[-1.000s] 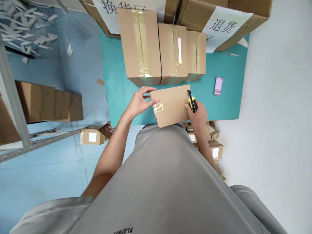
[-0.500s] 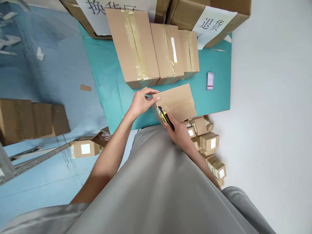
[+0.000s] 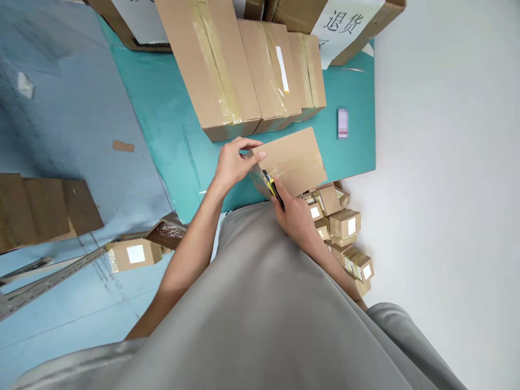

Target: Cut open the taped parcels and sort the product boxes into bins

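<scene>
A taped brown cardboard box point(image 3: 296, 160) lies at the near edge of a teal table point(image 3: 162, 119). My left hand point(image 3: 233, 162) grips its left end, fingers curled over the top corner. My right hand point(image 3: 294, 216) is closed around a yellow-and-black utility knife point(image 3: 273, 189), whose tip rests against the box's near left side by the clear tape.
Three larger taped boxes point(image 3: 244, 70) stand side by side behind it, with big labelled cartons point(image 3: 349, 27) further back. A small pink item point(image 3: 343, 123) lies on the table's right. Several small labelled boxes point(image 3: 343, 227) are piled on the floor below; another box point(image 3: 130, 254) sits left.
My right hand moved the knife from the box's right edge to its near left side. The left hand kept its hold. The view shifted left and down.
</scene>
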Available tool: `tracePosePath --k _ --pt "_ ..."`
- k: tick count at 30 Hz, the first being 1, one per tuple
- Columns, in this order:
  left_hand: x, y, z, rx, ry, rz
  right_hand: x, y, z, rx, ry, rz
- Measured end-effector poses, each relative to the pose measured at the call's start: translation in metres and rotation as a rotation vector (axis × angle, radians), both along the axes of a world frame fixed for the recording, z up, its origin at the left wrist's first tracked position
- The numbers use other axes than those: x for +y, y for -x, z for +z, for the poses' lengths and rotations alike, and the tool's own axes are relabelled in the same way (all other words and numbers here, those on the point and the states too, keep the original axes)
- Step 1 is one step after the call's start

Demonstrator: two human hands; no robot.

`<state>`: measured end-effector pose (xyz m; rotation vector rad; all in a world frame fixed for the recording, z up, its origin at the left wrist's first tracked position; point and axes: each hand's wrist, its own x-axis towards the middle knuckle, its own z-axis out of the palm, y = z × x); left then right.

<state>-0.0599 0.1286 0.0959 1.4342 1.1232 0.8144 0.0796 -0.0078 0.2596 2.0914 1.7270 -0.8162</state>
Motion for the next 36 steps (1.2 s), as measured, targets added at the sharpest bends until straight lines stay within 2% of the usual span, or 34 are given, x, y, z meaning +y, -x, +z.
tracePosePath --k 12,21,30,36 --pt "-0.003 -0.003 -0.001 0.002 -0.009 0.039 0.007 0.012 0.009 -0.059 0.08 0.063" --pt "-0.004 -0.004 -0.002 0.021 -0.005 0.051 0.001 -0.001 0.004 -0.004 0.083 0.077" --pt "-0.005 -0.003 0.0 0.013 -0.011 0.067 0.02 0.009 0.005 -0.088 0.124 0.129" --pt "-0.013 -0.007 -0.001 0.046 0.005 0.121 -0.002 0.005 0.019 -0.142 0.262 0.201"
